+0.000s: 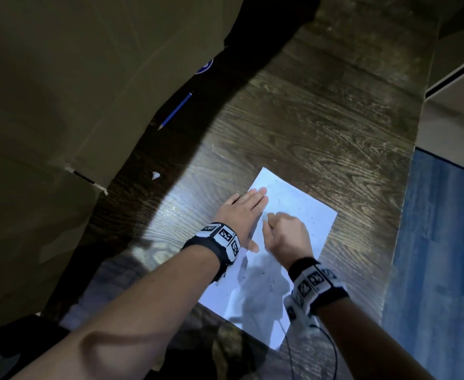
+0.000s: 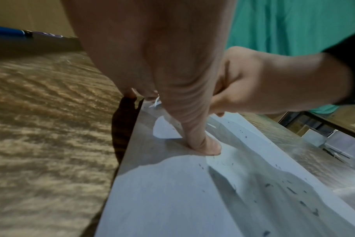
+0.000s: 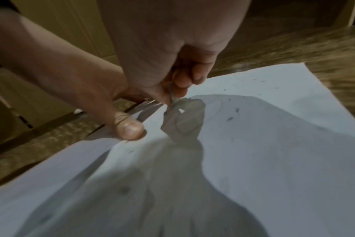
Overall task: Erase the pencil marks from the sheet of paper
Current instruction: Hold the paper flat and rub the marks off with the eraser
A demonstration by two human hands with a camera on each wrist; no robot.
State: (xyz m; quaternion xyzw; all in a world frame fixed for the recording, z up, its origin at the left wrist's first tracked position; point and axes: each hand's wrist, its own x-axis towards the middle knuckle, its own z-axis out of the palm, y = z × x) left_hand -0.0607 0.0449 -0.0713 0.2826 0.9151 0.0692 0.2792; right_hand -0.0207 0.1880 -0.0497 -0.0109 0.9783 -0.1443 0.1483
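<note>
A white sheet (image 1: 302, 215) lies flat on a dark wood-grain table (image 1: 321, 119), turned at an angle, with the lower half in the shadow of the arms. The left hand (image 1: 242, 212) lies on the sheet's left edge with its fingers straight and together, palm down, the thumb (image 2: 205, 144) pressing onto the paper — it holds nothing, only pins the sheet. Just beside it, the right hand (image 1: 285, 231) is over the middle of the sheet with its fingers curled in tight. In the right wrist view the fingertips (image 3: 199, 77) pinch a small pale eraser (image 3: 171, 96) whose tip meets the paper; the view is blurred, so the eraser's shape is hard to tell. Small dark specks (image 2: 290, 190) are scattered over the sheet, thickest toward the right side and the near end. A faint pencil line shows near the sheet's far corner.

Well apart, up the table in shadow, lies a blue pencil (image 1: 175, 111), next to a large cardboard box (image 1: 61, 91). A small white scrap (image 1: 155, 175) lies on the table near the box's corner.
</note>
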